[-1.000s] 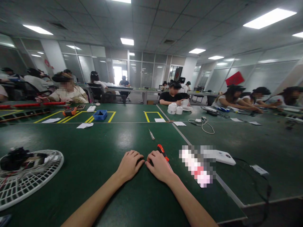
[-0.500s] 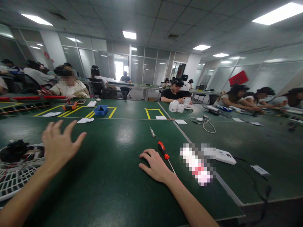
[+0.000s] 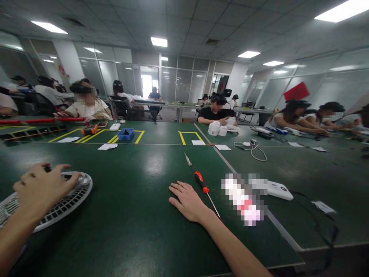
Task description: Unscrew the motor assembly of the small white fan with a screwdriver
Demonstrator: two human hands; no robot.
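At the left, my left hand [image 3: 43, 188] curls over a black part on a white fan grille [image 3: 82, 196], with thumb and fingers around it. The hand hides most of that part, and the picture's left side cuts off the grille. My right hand [image 3: 187, 200] lies palm down on the green table [image 3: 129, 223], fingers stretched out and nothing visible in them. Just right of it is a screwdriver [image 3: 201, 182] with a red and black handle, its shaft running toward my wrist. A smaller screwdriver with a clear handle [image 3: 188, 159] lies farther off.
A blurred-out pinkish-white item [image 3: 242, 200] and a white device [image 3: 278, 189] with a dark strap lie at right. Farther back are a blue bin [image 3: 125, 134], paper slips [image 3: 107, 146] and a coiled cable [image 3: 256, 150]. A co-worker [image 3: 216, 111] sits across the table.
My left hand has moved down and left onto the fan part, and the grille has shifted right into view. My right hand has flattened; the small dark bit at its fingertips no longer shows.
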